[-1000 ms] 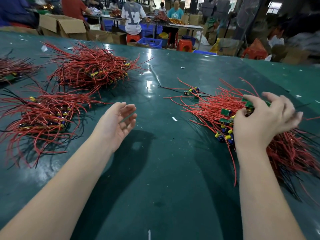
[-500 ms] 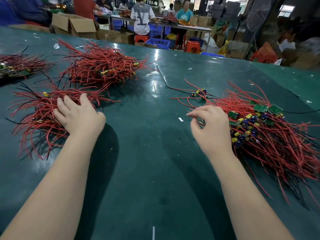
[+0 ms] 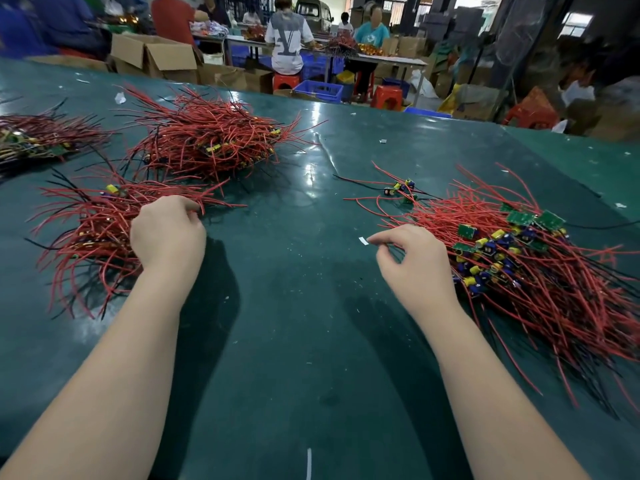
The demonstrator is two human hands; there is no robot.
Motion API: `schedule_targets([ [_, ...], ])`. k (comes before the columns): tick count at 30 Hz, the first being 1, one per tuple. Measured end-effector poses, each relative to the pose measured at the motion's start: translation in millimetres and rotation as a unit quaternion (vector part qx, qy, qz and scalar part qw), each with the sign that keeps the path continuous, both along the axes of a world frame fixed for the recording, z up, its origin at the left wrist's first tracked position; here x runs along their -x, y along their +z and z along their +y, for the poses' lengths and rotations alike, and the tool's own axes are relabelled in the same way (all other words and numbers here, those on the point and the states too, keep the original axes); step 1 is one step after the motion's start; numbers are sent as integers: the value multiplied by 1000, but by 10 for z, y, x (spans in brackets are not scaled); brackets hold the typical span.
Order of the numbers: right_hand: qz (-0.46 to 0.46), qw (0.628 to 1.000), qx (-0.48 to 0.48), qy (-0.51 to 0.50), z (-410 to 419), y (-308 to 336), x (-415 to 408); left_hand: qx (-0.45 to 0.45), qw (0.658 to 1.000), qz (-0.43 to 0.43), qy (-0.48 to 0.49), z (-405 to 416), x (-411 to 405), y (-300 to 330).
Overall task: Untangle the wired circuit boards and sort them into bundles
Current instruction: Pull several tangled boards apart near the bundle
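The left hand (image 3: 168,233) holds down the near bundle (image 3: 93,237) with curled fingers, while the right hand (image 3: 412,261), empty and loosely curled, should pull one board slowly from the tangled pile (image 3: 519,258).

large "V", perhaps, on worker's shirt (image 3: 288,36)
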State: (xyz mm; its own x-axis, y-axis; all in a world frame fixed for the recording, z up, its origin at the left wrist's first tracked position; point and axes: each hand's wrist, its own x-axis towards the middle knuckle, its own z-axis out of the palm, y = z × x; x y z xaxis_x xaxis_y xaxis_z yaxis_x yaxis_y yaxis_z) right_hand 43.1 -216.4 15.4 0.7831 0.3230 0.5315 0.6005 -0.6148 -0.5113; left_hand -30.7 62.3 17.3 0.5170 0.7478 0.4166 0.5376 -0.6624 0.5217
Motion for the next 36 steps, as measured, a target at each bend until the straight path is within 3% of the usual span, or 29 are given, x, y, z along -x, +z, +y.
schedule_targets([
  [8,26,1000,-2,8,33,26,20,-18,993,32,-113,-326,-78,-14],
  [15,44,999,-13,6,51,23,17,-15,963,40,-267,-668,-84,-24],
  [21,51,998,-32,-12,45,6,-2,-32,887,-20,-460,-908,-31,8],
  [27,61,996,-43,-45,22,12,-34,-18,852,-16,-523,-1073,-23,16],
  [29,67,995,-45,-54,24,12,-44,28,850,-60,-522,-1051,16,108],
  [32,77,994,-44,-60,28,3,-53,118,833,-225,-491,-945,96,315],
  [34,78,994,-47,-59,29,-8,-57,155,826,-323,-435,-796,131,432],
  [36,76,994,-50,-59,34,-16,-65,176,845,-354,-361,-643,143,504],
])
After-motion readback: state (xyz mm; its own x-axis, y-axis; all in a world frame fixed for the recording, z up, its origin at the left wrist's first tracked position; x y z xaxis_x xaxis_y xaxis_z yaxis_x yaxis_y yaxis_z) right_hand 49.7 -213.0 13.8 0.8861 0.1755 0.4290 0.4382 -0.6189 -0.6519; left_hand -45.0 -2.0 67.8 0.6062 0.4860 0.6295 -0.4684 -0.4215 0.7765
